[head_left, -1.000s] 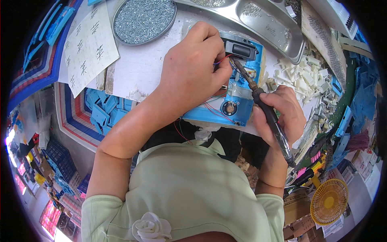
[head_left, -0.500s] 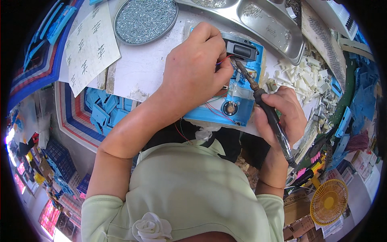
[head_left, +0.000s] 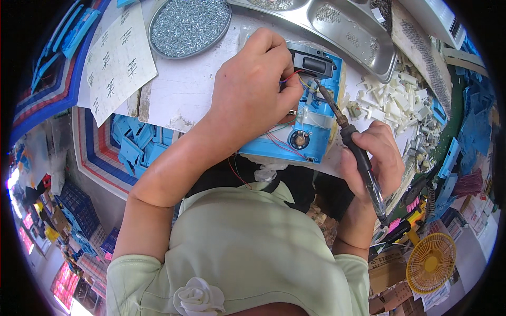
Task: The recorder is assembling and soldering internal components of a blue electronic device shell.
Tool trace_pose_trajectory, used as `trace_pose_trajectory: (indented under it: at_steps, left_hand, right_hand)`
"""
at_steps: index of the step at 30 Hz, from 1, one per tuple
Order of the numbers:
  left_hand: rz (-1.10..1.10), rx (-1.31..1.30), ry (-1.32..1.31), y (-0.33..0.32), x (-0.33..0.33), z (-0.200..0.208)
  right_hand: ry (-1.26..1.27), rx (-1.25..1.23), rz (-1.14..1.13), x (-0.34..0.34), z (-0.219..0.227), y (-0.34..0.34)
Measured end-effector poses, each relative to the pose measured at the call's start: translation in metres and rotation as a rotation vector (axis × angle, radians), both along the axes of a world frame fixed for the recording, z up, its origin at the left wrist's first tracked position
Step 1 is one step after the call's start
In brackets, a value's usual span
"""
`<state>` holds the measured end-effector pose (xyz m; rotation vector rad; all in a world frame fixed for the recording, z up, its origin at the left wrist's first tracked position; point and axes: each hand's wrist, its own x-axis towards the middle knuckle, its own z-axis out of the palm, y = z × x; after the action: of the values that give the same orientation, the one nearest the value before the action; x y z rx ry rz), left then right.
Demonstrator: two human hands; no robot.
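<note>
In front of me lies a blue plastic housing (head_left: 270, 148) with a black module (head_left: 316, 64) at its far end and a small round speaker (head_left: 299, 139) at its near end. Thin red and blue wires (head_left: 290, 77) run from the pinched fingertips of my left hand (head_left: 252, 87) toward the module; the hand covers much of the housing's left side. My right hand (head_left: 380, 158) grips the dark handle of a soldering iron (head_left: 359, 152). Its tip points up and left, just below the module; whether it touches anything I cannot tell.
A round dish of small metal screws (head_left: 190, 26) and a metal compartment tray (head_left: 352, 39) stand at the back. White plastic parts (head_left: 392, 102) are heaped on the right. Written paper (head_left: 120, 63) lies left, above a striped bag of blue parts (head_left: 138, 142). A yellow fan (head_left: 431, 262) sits lower right.
My right hand has drawn the soldering iron slightly right, and its tip has come away from the wires near my left fingers. My left hand has barely shifted.
</note>
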<state>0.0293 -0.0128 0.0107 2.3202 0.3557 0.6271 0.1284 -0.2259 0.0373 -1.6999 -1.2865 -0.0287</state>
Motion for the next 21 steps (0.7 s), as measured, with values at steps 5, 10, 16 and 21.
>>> trace_pose_trajectory:
  at_steps: [5, 10, 16, 21]
  left_hand:
    - [0.003, -0.015, 0.004, -0.0003, 0.0003, 0.0001]
    - [-0.004, -0.011, -0.006, 0.0002, -0.0001, 0.0005]
    - [-0.014, -0.041, 0.002, 0.0017, -0.0011, 0.0011]
    - [-0.034, -0.061, -0.004, 0.0028, -0.003, 0.0037]
  right_hand:
    - [-0.001, -0.011, -0.011, 0.0001, 0.0006, -0.0014]
    - [-0.009, -0.019, -0.013, 0.0006, 0.0018, -0.0032]
    - [-0.006, -0.029, -0.022, 0.0008, 0.0031, -0.0054]
    - [0.008, -0.032, -0.031, 0.0005, 0.0029, -0.0075]
